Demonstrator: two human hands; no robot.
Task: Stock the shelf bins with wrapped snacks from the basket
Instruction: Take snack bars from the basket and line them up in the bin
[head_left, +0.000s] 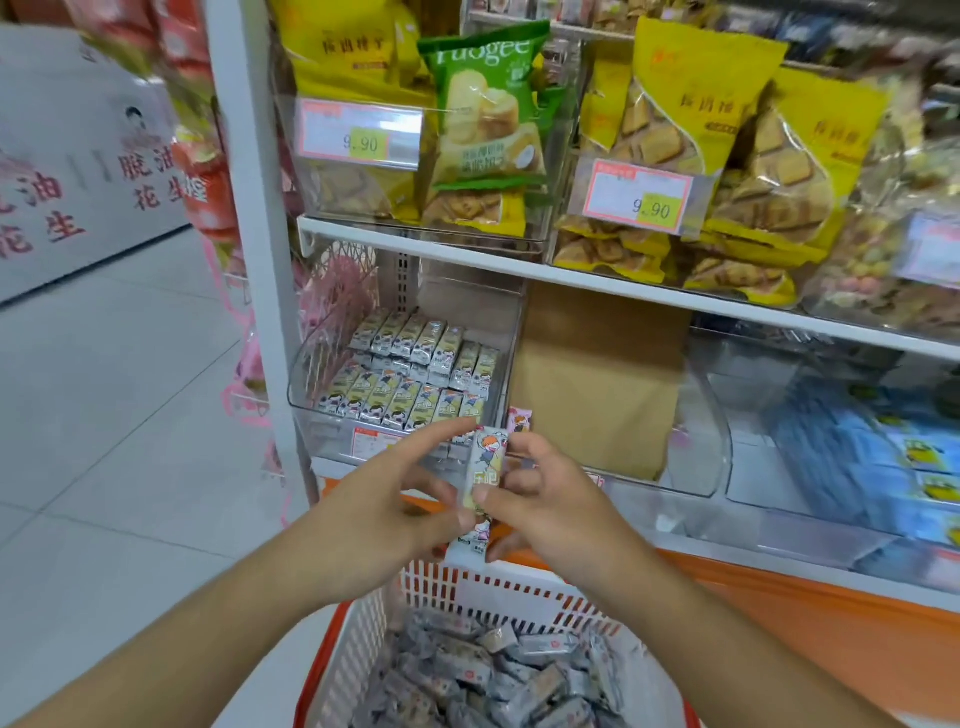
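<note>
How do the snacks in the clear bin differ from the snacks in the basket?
The snacks in the clear bin stand in neat rows; the snacks in the basket lie in a loose heap. Bin snacks show yellow cartoon fronts; basket snacks look mostly grey. Both are small wrapped bars.

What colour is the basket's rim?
Orange-red, on the white slatted basket; head view, the only one.
</note>
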